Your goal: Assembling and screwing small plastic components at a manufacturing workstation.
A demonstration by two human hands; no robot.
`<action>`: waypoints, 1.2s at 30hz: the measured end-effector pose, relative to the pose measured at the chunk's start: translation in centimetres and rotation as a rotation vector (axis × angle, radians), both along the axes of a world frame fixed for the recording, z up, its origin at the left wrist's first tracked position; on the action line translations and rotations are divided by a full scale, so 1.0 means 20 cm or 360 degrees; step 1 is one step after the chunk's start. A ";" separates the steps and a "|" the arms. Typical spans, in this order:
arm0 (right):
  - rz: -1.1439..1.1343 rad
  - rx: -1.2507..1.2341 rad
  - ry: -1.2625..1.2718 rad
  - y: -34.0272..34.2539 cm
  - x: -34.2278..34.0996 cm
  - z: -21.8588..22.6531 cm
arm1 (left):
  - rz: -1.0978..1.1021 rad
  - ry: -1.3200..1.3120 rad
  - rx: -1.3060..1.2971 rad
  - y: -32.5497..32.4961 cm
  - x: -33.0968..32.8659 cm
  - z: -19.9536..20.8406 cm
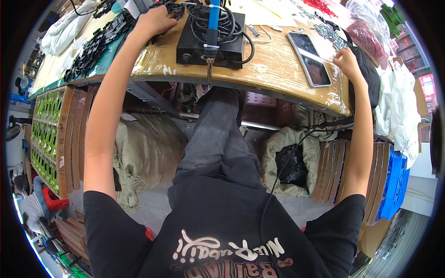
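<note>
At the far left of the table, my left hand (pixel 157 21) has its fingers bent down beside a heap of black plastic parts (pixel 173 9). What they hold, if anything, is hidden. Over on the right, my right hand (pixel 346 62) is closed, fingers curled, just nearer than a pile of small grey metal pieces (pixel 331 37). I cannot make out anything in its fingertips. Between the hands stands a black box (pixel 190 48) with a coiled black cable (pixel 227 28) on top. A blue-handled tool with a metal tip (pixel 209 65), like a soldering iron, points down over the table's front edge.
A smartphone (pixel 311 60) lies on the table (pixel 273 69) near my right hand. More black parts (pixel 99 48) cover the left side. A black mesh bag (pixel 368 69) and clear plastic bags (pixel 368 28) stand at right. Woven sacks (pixel 150 148) sit under the table.
</note>
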State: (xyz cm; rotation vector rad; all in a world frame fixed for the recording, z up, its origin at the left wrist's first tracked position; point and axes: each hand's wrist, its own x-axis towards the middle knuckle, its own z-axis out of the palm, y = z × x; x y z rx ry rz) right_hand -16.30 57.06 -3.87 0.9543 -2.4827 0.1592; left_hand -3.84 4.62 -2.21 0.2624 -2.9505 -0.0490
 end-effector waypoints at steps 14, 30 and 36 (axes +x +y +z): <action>-0.0293 -0.0346 -0.0785 -0.09 0.24 -0.01 | 0.0026 0.0650 0.2016 -0.16 0.39 0.12; -0.0341 -0.0009 -0.1191 -0.20 0.22 0.13 | 0.0557 0.0266 0.3738 0.65 1.17 -0.09; -0.0231 -0.0700 -0.0832 -0.31 0.54 0.27 | 0.0412 0.0259 0.3545 0.87 1.23 -0.13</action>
